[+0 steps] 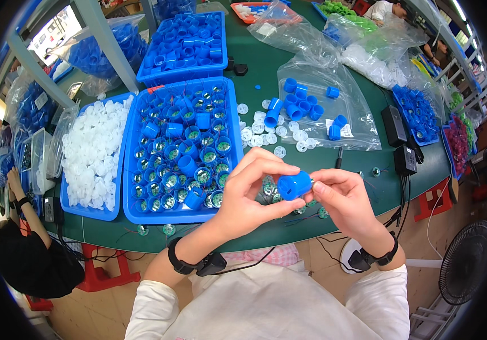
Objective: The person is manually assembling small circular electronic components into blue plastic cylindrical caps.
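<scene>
While left grip point(288, 185) holds glossy, rounded blue plastic cup point(295, 185), right grip point(315, 183) touches end, hold unclear.

The held cup point(294, 186) is smooth, glossy plastic. The central tray point(164, 217) is smooth, semi-gloss plastic. The flat bag point(360, 129) is shiny, creased film. The tabletop point(263, 235) appears smooth and matt. The left sleeve point(153, 309) is matt cloth.

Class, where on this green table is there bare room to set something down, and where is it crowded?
Bare tabletop shows between the far tray of blue cups and the flat clear bag; a smaller patch lies right of the front black adapter. Crowded: beside the wired-cup tray, where translucent discs cluster, and around the right hand, among circuit boards.
</scene>
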{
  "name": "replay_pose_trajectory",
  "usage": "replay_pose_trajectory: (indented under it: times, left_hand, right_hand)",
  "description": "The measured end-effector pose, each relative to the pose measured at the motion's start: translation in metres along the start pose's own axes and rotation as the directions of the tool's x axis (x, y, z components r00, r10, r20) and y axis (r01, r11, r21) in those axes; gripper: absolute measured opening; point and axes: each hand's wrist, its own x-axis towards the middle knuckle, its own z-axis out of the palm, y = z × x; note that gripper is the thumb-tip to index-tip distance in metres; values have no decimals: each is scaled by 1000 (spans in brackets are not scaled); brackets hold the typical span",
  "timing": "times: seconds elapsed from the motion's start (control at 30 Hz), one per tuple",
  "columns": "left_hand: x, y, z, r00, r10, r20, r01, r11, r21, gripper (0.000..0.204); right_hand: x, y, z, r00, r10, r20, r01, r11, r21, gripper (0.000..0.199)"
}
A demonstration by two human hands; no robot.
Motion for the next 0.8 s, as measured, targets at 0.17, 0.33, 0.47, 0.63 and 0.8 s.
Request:
replay_pose_trajectory:
  times: [0.17,0.33,0.47,0.63,0.8]
  left_hand:
    - [-1,-1,0,988,150,-39,-143,979,142,51]
    - [-2,0,1,956,279,-95,-244,930,276,46]
    - [-5,-2,5,946,287,-154,-234,928,290,45]
    - [-5,-2,4,946,286,-154,-232,927,294,40]
    - [-5,-2,5,947,287,-144,-223,910,348,40]
  right_hand:
    - [1,17,-3,998,-3,64,-8,987,162,20]
    - [7,22,0,989,-14,150,-28,961,274,20]
    - [10,30,-7,974,33,225,-117,921,371,20]
    - [12,31,-8,968,95,231,-162,943,291,19]
    - [19,28,-5,942,69,329,-199,904,379,22]
